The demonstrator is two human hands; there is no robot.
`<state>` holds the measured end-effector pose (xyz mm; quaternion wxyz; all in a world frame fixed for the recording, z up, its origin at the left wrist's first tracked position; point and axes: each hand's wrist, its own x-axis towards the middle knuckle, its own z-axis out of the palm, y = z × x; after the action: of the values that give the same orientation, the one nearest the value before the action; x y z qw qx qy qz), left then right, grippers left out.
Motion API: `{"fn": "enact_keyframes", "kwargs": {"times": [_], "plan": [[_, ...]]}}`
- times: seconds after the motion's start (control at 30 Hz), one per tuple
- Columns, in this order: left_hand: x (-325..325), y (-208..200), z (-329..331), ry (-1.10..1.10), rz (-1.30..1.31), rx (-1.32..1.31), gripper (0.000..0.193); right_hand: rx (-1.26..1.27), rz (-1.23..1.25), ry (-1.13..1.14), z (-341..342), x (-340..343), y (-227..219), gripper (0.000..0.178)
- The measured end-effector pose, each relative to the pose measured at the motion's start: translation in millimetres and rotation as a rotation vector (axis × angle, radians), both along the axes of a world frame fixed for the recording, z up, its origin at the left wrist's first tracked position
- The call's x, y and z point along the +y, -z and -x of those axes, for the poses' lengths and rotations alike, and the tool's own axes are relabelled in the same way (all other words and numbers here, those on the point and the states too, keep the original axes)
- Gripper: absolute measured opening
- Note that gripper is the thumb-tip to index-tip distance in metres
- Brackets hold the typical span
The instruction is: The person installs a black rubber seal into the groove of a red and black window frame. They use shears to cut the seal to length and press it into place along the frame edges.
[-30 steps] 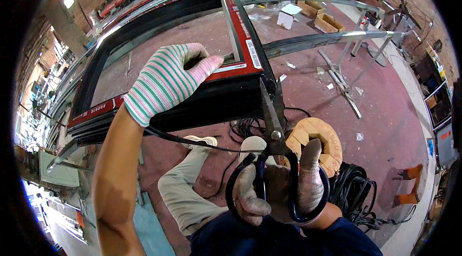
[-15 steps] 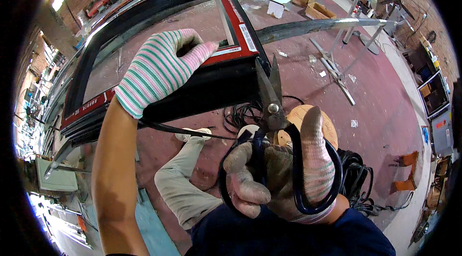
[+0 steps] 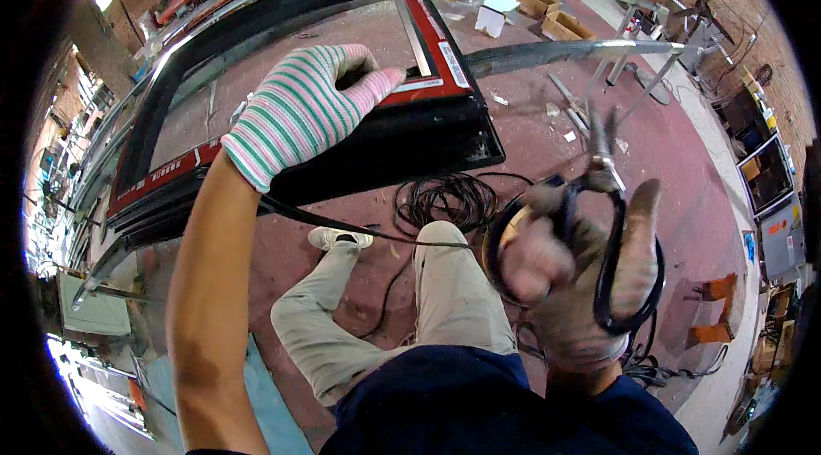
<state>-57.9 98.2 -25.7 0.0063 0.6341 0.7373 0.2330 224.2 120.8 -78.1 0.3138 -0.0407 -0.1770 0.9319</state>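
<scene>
My left hand (image 3: 304,109), in a pink, green and white striped glove, is closed over the near bar of a black and red window frame (image 3: 428,14), close to its corner. Its thumb lies on the bar and its curled fingertips are partly hidden. To the right, my right hand (image 3: 581,280), in a soiled glove, grips dark-handled scissors (image 3: 601,156) with blades pointing up and slightly apart, away from the frame. The hand and blades are blurred. A black rubber strip (image 3: 342,224) runs from beneath my left wrist across toward my knee.
The frame rests on metal rails (image 3: 564,51). On the reddish floor lie a coil of black strip (image 3: 445,203), metal bars (image 3: 569,100) and cardboard boxes (image 3: 567,25). An orange-brown stand (image 3: 718,310) is at the right. My legs are below the frame.
My right hand has moved right with the scissors, taking the blades away from the frame's corner. My left hand stays on the frame; the view has shifted slightly.
</scene>
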Motion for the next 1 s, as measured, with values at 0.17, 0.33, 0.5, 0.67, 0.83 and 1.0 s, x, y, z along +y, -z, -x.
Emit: {"fn": "enact_keyframes", "kwargs": {"times": [0.17, 0.33, 0.5, 0.67, 0.83, 1.0], "plan": [[-0.5, 0.9, -1.9, 0.013, -0.018, -0.003, 0.038, -0.198, -0.088, -0.143, 12.8, -25.9, -7.6, 0.112], [-0.2, 5.1, 2.1, 0.009, -0.029, -0.001, 0.038, -0.140, -0.099, -0.244, 18.2, -20.2, -0.2, 0.112], [0.3, 2.6, -1.7, 0.022, -0.025, -0.004, 0.037, -0.236, -0.052, -0.247, 14.8, -21.0, -4.4, 0.111], [-1.0, 5.3, 2.2, 0.065, -0.043, -0.034, 0.037, -0.113, -0.020, -0.344, 16.2, -16.8, 7.9, 0.114], [-0.8, 6.1, -0.9, 0.060, -0.054, -0.036, 0.037, -0.151, -0.030, -0.295, 18.2, -18.3, 10.2, 0.111], [-1.7, 0.5, 0.8, 0.027, -0.028, -0.024, 0.037, 0.011, 0.063, 0.178, 9.9, 16.7, 16.7, 0.118]]}}
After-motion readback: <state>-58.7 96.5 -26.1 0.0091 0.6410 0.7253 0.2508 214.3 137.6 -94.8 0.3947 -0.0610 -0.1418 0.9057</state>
